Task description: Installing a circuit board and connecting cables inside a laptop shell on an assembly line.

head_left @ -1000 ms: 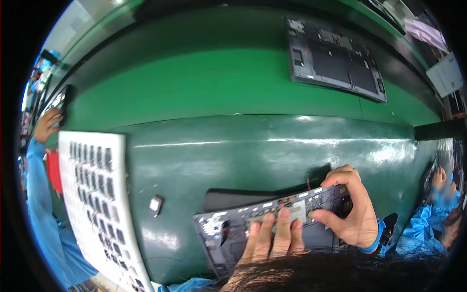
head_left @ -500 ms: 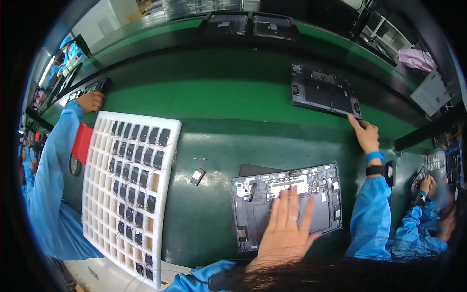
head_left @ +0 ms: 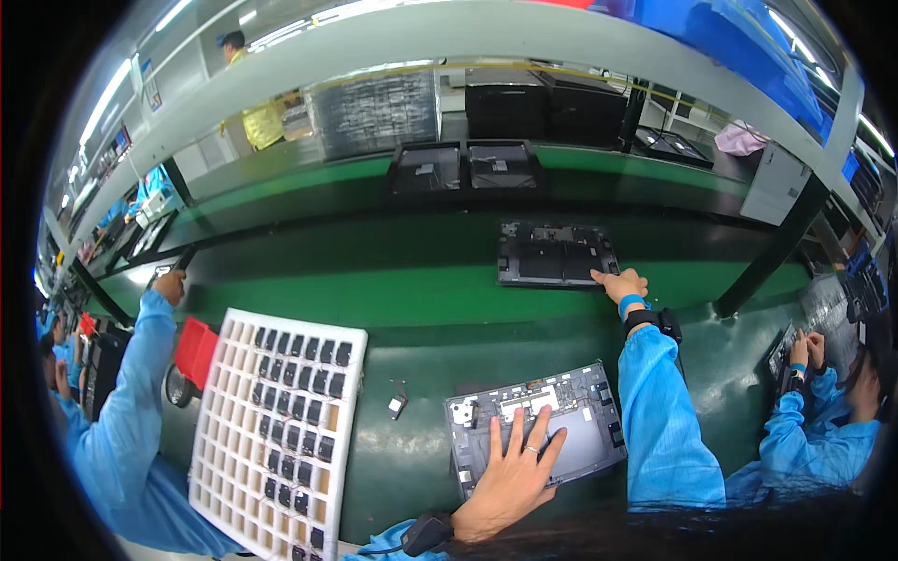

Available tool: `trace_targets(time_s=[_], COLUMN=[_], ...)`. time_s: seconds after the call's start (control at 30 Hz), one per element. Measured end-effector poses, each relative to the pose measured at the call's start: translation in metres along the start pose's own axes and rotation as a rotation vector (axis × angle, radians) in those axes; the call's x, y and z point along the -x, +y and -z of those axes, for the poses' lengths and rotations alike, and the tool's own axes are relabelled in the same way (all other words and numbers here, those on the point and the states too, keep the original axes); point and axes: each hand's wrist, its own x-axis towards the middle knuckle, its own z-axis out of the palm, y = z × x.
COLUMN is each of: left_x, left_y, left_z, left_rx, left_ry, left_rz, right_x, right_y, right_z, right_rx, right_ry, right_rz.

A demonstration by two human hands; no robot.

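Note:
My left hand (head_left: 510, 458) lies spread over an opened laptop base (head_left: 587, 432), its fingertips near the light strip and circuit board. The base sits tilted on the green bench with its inner parts exposed; my palm hides part of it. My right hand (head_left: 622, 285), with a blue band and a black watch at the wrist, grips the near right corner of a second dark laptop base (head_left: 547, 264) on the green strip farther back. To the left of the first base, a small black part with a white label and thin wires (head_left: 398, 405) lies loose.
A white foam tray (head_left: 357, 393) at left holds several small black wired parts. Beside it stands a red bin (head_left: 195, 350). A co-worker's hand (head_left: 169, 286) reaches in at far left; another person (head_left: 814, 421) works at right. Two black frames (head_left: 468, 170) and a metal post (head_left: 776, 248) stand beyond.
My view has tilted up, showing the overhead rack. The far laptop base has shifted left, and my right hand now has hold of its corner. My left hand stays on the near base.

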Motion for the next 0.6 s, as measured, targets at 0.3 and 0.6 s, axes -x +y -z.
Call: trace_targets(time_s=[0.3,0.6], left_x=[-0.049,-0.146], left_y=[-0.054,-0.152], left_z=[0.0,-0.011], left_rx=[-0.361,-0.339], left_ry=[0.124,0.383], left_rz=[-0.06,0.064], right_x=[0.0,0.085], right_y=[-0.021,0.074], right_z=[0.013,0.163], right_rx=[-1.136,-1.357], right_ry=[-0.383,-0.418], right_rz=[-0.019,0.317])
